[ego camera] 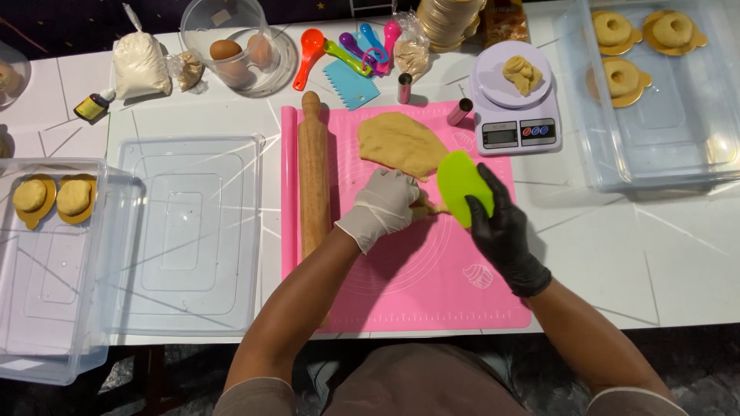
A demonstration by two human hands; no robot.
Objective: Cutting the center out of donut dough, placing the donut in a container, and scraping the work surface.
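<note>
Fingers of the left hand (383, 206), in a white glove, are curled and pinching a small bit of dough (426, 206) right at the edge of the green scraper (465, 187). That scraper is gripped by the right hand (499, 223), black glove, fingers wrapped around its lower end. Just above both sits the flattened dough sheet (399, 142) on a pink mat (408, 285), with a wooden rolling pin (313, 173) lying along the mat's left side.

Further out: one white scale (515, 104) with a dough lump on its round plate. A tied bag of white powder (139, 65) sits top left, a small dark bottle with a yellow label (94, 106) next to it, and a smaller bag of brownish stuff beside that. The clear bowl (231, 38) holds two eggs. The clear bin on the right (655, 92) has three dough rings on gold discs; the bin on the left (46, 270) has two round pieces on gold discs. One clear lid (189, 231) lies between.
</note>
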